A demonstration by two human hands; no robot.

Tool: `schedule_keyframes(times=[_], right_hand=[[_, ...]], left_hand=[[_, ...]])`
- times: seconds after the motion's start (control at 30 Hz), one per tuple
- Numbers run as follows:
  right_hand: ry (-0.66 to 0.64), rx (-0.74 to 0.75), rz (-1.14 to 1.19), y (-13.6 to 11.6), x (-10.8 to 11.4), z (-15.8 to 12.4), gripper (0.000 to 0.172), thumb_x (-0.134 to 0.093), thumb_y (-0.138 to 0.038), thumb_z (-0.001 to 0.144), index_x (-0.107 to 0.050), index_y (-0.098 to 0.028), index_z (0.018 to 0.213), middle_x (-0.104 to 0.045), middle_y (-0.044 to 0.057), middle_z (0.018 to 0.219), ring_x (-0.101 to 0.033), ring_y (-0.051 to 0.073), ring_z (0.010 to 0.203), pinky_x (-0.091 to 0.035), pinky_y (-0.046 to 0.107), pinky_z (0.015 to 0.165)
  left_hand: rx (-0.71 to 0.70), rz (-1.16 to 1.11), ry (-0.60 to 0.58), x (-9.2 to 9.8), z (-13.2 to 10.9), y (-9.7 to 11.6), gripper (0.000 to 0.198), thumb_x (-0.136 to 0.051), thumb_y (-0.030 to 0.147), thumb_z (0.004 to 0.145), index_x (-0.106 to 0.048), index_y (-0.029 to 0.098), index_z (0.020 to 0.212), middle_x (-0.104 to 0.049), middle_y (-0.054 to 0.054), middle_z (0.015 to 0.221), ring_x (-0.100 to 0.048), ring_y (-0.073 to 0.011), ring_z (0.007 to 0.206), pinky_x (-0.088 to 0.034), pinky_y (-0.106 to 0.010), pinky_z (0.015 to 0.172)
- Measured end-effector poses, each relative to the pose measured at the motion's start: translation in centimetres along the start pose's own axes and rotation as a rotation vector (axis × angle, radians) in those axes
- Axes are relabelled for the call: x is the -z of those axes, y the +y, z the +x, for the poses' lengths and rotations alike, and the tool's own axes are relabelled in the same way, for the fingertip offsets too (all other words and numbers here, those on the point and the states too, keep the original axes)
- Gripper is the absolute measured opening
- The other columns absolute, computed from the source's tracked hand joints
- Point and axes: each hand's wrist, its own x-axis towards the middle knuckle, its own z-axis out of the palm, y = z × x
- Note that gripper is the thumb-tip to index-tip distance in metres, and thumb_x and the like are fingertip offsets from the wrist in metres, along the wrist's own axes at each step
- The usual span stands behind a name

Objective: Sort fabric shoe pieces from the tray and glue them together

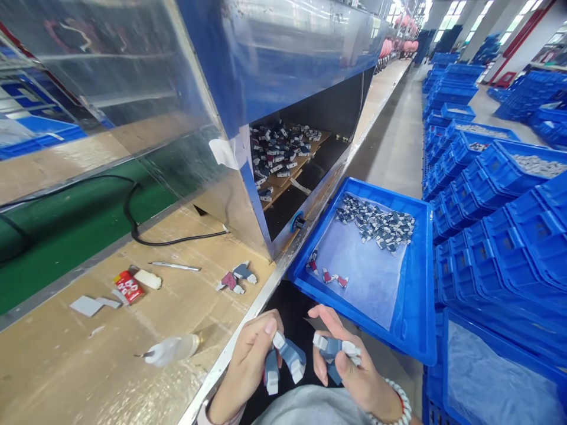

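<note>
My left hand point(252, 348) is closed around small blue-grey and white moulded pieces point(292, 359), with a trace of dark red beside them. A similar blue-grey piece with white ends point(334, 349) is held in my right hand point(354, 372), its thumb and fingers around it and the index finger raised. Both hands are over my lap, a little apart, near the bench edge. On the bench lie a dark red and white piece point(229, 281) and a blue-grey one point(243, 271). What the pieces depict is too small to make out.
A blue tray point(425, 283) holds a heap of blue-grey pieces point(381, 224) and several red ones. More pieces point(283, 147) lie inside the metal housing point(230, 206). A squeeze bottle point(172, 349), a pen-like tool point(175, 266) and a red packet point(128, 287) lie left. Stacked blue crates point(500, 248) stand right.
</note>
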Motion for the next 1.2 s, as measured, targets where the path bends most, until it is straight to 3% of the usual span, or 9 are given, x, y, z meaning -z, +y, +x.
schedule_keyframes(times=[0.07,0.17,0.53,0.7,0.8,1.03,1.2], right_hand=[[-0.027,0.042,0.006,-0.4,0.0,-0.2,0.052,-0.053,-0.053,0.094,-0.046,-0.038,0.144,-0.06,0.009,0.11,-0.05,0.01,0.06,-0.045,0.029,0.059],[-0.054,0.064,0.026,-0.5,-0.1,-0.5,0.048,-0.054,-0.054,0.093,-0.05,-0.042,0.14,-0.044,0.012,0.141,-0.053,0.009,0.062,-0.045,0.031,0.061],[-0.038,0.014,0.139,-0.6,-0.1,-1.0,0.049,-0.059,-0.059,0.089,-0.06,-0.036,0.132,-0.05,0.015,0.136,-0.053,0.006,0.053,-0.043,0.027,0.05],[-0.039,0.004,0.302,-0.9,-0.6,-0.6,0.044,-0.061,-0.054,0.089,-0.064,-0.034,0.128,-0.047,0.016,0.143,-0.065,0.009,0.053,-0.046,0.022,0.041],[0.022,-0.001,0.431,-0.9,-1.0,-0.4,0.039,-0.06,-0.053,0.091,-0.065,-0.036,0.126,-0.056,0.014,0.138,-0.071,0.015,0.057,-0.049,0.022,0.04],[0.137,-0.056,0.681,-0.8,-1.2,-0.1,0.044,-0.057,-0.063,0.087,-0.061,-0.046,0.127,-0.071,0.011,0.12,-0.075,0.025,0.074,-0.056,0.028,0.041],[0.112,-0.176,0.839,-0.5,-0.5,-0.4,0.055,-0.046,-0.068,0.089,-0.044,-0.047,0.14,-0.064,0.014,0.13,-0.076,0.026,0.067,-0.045,0.021,0.027]], left_hand=[[-0.026,0.006,-0.026,-0.1,-0.3,0.3,0.052,-0.043,0.053,0.098,-0.05,0.017,0.061,-0.044,0.002,0.061,-0.051,-0.0107,0.05,-0.043,-0.02,0.045],[-0.073,0.044,-0.071,-0.1,-0.8,0.6,0.05,-0.041,0.047,0.101,-0.051,0.017,0.062,-0.048,0.001,0.061,-0.051,-0.0109,0.052,-0.04,-0.022,0.049],[-0.145,0.107,-0.109,-0.3,-1.1,1.1,0.05,-0.037,0.046,0.102,-0.05,0.019,0.062,-0.047,0.0,0.061,-0.048,-0.0122,0.054,-0.038,-0.024,0.051],[-0.133,0.084,-0.118,-0.4,-1.2,1.0,0.049,-0.038,0.046,0.102,-0.049,0.019,0.063,-0.046,0.0,0.062,-0.049,-0.0122,0.054,-0.038,-0.023,0.05],[-0.125,0.078,-0.121,-0.5,-1.3,1.0,0.048,-0.039,0.046,0.101,-0.05,0.019,0.063,-0.045,0.0,0.062,-0.049,-0.0128,0.054,-0.039,-0.024,0.049],[-0.121,0.092,-0.117,-0.4,-1.4,1.3,0.049,-0.037,0.045,0.102,-0.05,0.019,0.062,-0.047,-0.001,0.061,-0.048,-0.0137,0.054,-0.038,-0.025,0.049],[-0.147,0.13,-0.147,-0.4,-1.5,1.2,0.049,-0.035,0.044,0.103,-0.048,0.019,0.062,-0.047,0.0,0.061,-0.047,-0.0143,0.056,-0.035,-0.027,0.053]])
